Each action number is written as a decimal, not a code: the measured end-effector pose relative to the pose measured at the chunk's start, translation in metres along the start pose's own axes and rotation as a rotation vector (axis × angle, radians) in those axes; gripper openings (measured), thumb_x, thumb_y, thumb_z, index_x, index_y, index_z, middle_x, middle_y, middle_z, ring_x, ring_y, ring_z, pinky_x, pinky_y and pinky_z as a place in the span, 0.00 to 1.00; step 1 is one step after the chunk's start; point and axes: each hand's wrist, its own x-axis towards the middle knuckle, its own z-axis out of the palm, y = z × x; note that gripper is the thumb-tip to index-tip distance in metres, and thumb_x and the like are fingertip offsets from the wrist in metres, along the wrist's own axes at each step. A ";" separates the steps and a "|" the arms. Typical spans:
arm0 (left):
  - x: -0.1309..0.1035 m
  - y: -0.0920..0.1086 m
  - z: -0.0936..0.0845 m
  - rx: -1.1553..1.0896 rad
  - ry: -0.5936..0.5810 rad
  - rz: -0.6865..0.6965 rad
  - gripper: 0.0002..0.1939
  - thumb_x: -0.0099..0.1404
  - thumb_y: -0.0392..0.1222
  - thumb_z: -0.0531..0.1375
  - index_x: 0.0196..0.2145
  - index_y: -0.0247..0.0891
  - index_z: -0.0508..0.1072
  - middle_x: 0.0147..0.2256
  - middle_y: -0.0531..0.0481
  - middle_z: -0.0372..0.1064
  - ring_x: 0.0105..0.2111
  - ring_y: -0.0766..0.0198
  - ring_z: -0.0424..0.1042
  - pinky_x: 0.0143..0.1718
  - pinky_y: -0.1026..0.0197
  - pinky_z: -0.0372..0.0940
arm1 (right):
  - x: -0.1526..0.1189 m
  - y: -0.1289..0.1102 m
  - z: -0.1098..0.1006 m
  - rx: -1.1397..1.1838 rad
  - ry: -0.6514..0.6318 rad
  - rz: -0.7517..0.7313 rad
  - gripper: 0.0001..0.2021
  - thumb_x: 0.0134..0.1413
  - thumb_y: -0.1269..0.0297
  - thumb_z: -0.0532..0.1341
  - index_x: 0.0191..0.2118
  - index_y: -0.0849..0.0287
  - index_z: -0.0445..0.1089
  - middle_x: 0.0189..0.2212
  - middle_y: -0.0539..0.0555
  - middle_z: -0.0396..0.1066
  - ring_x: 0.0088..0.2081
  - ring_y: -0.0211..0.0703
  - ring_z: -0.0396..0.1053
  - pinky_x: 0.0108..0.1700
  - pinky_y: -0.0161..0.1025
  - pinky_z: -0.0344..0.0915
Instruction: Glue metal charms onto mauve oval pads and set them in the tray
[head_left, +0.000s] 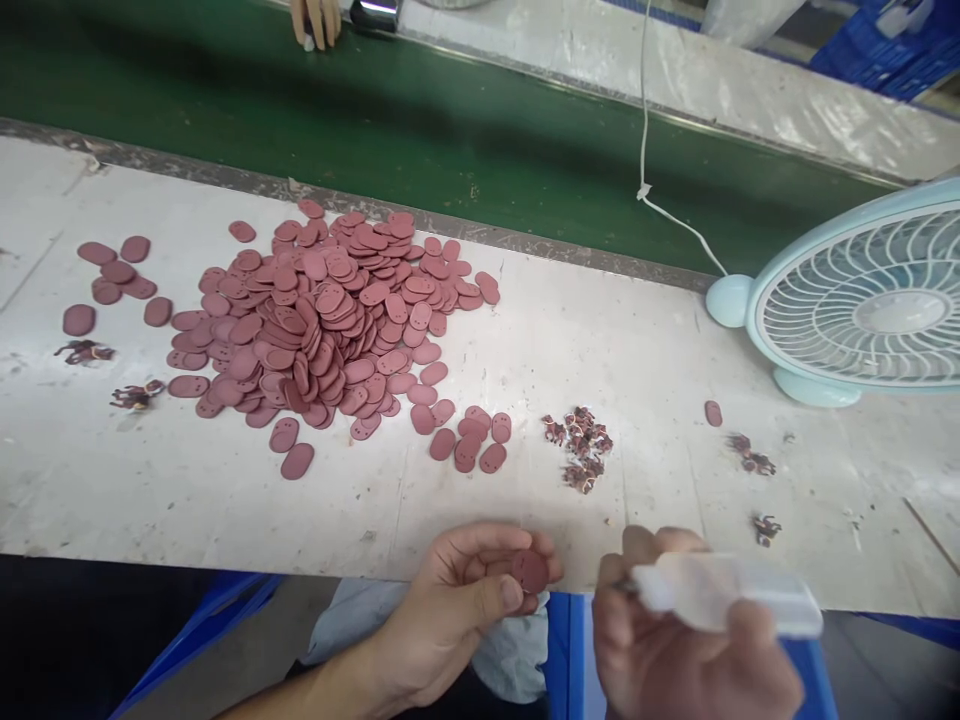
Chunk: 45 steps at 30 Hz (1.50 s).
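Note:
Between its thumb and fingers my left hand (469, 605) grips a dark red oval disc (530, 571) near the table's front edge. To its right, my right hand (675, 640) is closed around a translucent white squeeze bottle (739, 592), whose narrow tip points left toward the disc but stays apart from it. The right hand is slightly blurred. Beyond the left hand lies a big pile of similar red discs (322, 310), several with small holes. A cluster of small brown figurines (581, 445) sits on the table beyond the gap between my hands.
A light blue fan (817, 300) stands at the right, its white cord (675, 218) crossing the green conveyor belt (480, 170). More figurines (137, 395) lie at the left and others (752, 455) at the right. Another person's hand (315, 22) rests at the belt's far side.

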 end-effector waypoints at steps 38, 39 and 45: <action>-0.010 0.023 -0.002 0.143 0.142 0.091 0.08 0.60 0.37 0.71 0.39 0.42 0.83 0.48 0.43 0.81 0.44 0.56 0.81 0.34 0.69 0.72 | 0.011 -0.032 -0.009 -1.287 -0.234 -0.080 0.10 0.61 0.57 0.65 0.45 0.52 0.76 0.36 0.53 0.80 0.33 0.45 0.78 0.35 0.38 0.75; -0.010 0.021 -0.002 0.140 0.134 0.091 0.08 0.59 0.37 0.72 0.39 0.43 0.83 0.48 0.44 0.81 0.44 0.56 0.81 0.35 0.68 0.72 | 0.006 -0.031 -0.004 -1.161 -0.247 -0.059 0.08 0.60 0.58 0.66 0.43 0.53 0.78 0.36 0.54 0.80 0.33 0.45 0.79 0.34 0.37 0.76; -0.010 0.014 -0.002 0.189 0.083 0.143 0.11 0.58 0.36 0.73 0.40 0.43 0.82 0.48 0.45 0.81 0.46 0.58 0.80 0.43 0.62 0.73 | -0.012 -0.011 0.035 -0.736 -0.197 0.062 0.03 0.55 0.62 0.69 0.35 0.53 0.79 0.30 0.53 0.78 0.30 0.42 0.77 0.30 0.34 0.75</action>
